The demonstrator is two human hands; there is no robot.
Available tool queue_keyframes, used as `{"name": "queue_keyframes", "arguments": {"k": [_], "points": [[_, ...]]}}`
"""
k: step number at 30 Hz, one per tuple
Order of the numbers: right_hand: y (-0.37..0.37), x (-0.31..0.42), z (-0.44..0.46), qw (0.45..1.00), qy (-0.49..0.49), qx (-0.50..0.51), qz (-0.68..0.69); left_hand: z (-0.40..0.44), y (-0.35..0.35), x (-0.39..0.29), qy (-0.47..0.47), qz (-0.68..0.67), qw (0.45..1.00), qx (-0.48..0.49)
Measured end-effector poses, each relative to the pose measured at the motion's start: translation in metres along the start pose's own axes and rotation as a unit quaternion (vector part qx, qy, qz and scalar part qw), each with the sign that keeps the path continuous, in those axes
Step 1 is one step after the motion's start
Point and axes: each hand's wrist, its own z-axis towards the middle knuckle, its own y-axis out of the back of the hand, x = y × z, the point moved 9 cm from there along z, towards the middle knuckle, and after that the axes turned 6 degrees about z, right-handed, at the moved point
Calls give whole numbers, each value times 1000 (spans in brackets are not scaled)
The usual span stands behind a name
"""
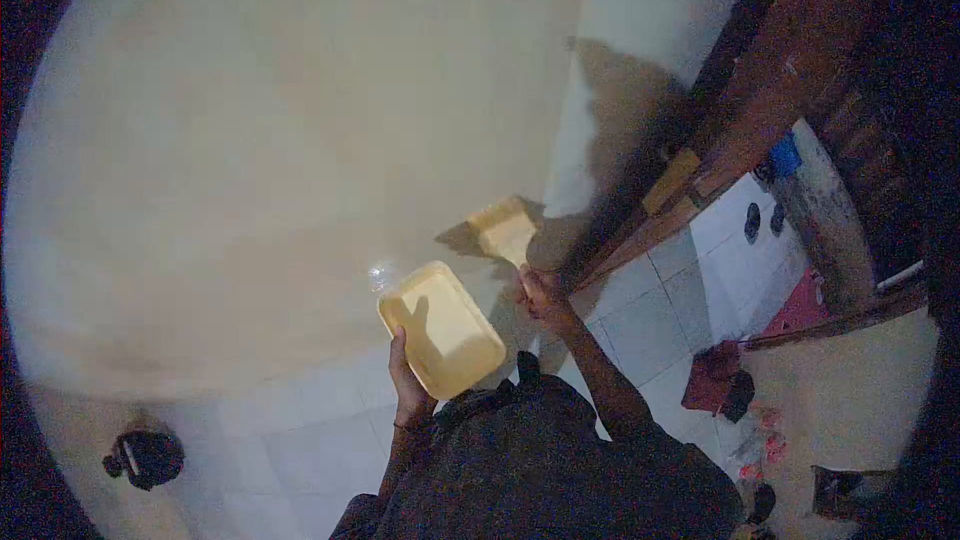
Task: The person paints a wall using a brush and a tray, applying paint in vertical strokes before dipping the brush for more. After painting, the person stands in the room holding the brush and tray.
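Observation:
My right hand [542, 296] is closed around the handle of a wide paintbrush [503, 227], its broad head against or very close to the pale wall [300, 140]. Cream paint seems to coat the brush head; I cannot tell whether the bristles touch the wall. My left hand [408, 380] grips a cream-yellow rectangular tray [480, 318] by its left side, thumb at the rim and the other fingers hidden beneath. The tray is tilted, with a hand-like shadow across its inside. A shiny clear thing [378, 278], too blurred to name, is just beyond the tray's upper left corner.
A dark brown wooden door frame [740, 105] stands close to the right of the brush. Pale floor tiles [640, 300] lie below. Dark footwear [752, 223] and a dark red cloth-like thing [712, 370] are at right. A round black object [150, 455] is at lower left.

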Motion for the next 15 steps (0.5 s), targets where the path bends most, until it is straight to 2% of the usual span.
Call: {"name": "queue_keyframes", "arguments": {"k": [2, 6, 8, 11, 15], "points": [[14, -42, 0, 987, -114, -60, -95, 0, 2, 1, 9, -8, 1000, 2], [20, -81, 6, 986, -129, -99, -32, -7, -8, -9, -8, 21, 1000, -12], [26, -105, 10, 971, -176, -160, 29, -7, -7, -10, -18, 33, 999, -14], [29, -135, 25, 961, -225, -154, 45, -6, -2, -8, -22, 40, 999, -27], [26, -138, 45, 962, -231, -147, 18, -6, -14, -6, -4, 1, 1000, -13]]}}
